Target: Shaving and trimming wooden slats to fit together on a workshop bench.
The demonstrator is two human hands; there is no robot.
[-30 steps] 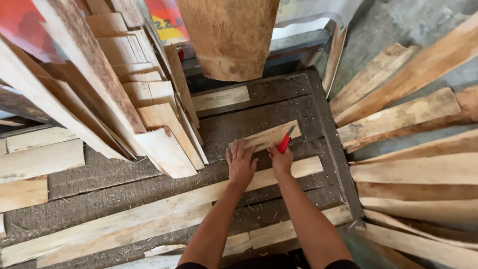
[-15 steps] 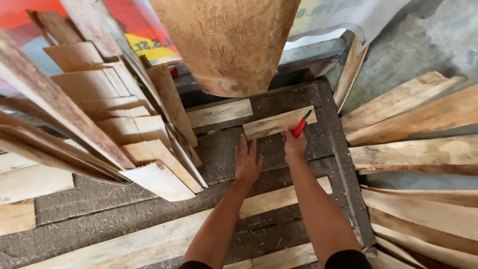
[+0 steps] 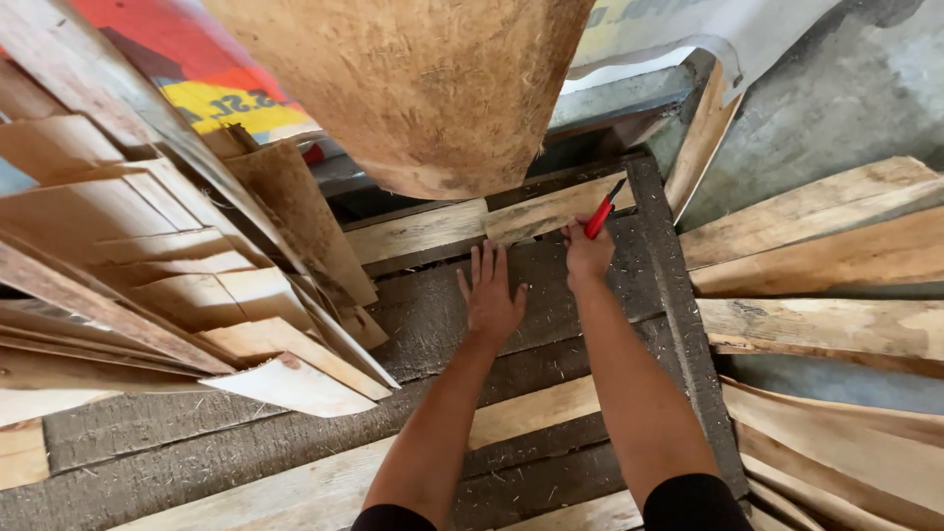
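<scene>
Left hand (image 3: 490, 295): lying flat, palm down, fingers spread on the dark rough tabletop (image 3: 433, 315), gripping nothing; fingertips sitting just below the short pale wooden board (image 3: 556, 208).
Right hand (image 3: 588, 252): closed around the red marker pen with a black tip (image 3: 604, 210), tip pointing up and away, sitting at the board's right end.
Short pale board: lying flat across the far part of the tabletop, in line with a longer pale plank (image 3: 413, 234) to its left, ends touching or nearly so; cannot tell which.
Step in hand: looks like marking the short board, pen tip at its right end. Left hand is bracing on the tabletop, not on the board itself.
Next move calls for: my read, steadying the board so it is not sliding, then keeping the pen tip on the wood through the stroke. The surface is rough and littered with fibre, so the line could wander.
Counts: two hands, one pen, one short board under the pen, one plank beside it.
Around: stack of thin pale wood sheets (image 3: 197, 295) leaning at the left, more than five, exact number not clear. Long pale planks (image 3: 816, 236) fanning out at the right, at least four. Big brown rough-faced log end (image 3: 433, 88) hanging over the far edge.
Near edge: further pale slats (image 3: 531, 413) lying across the dark surface, between the forearms.
</scene>
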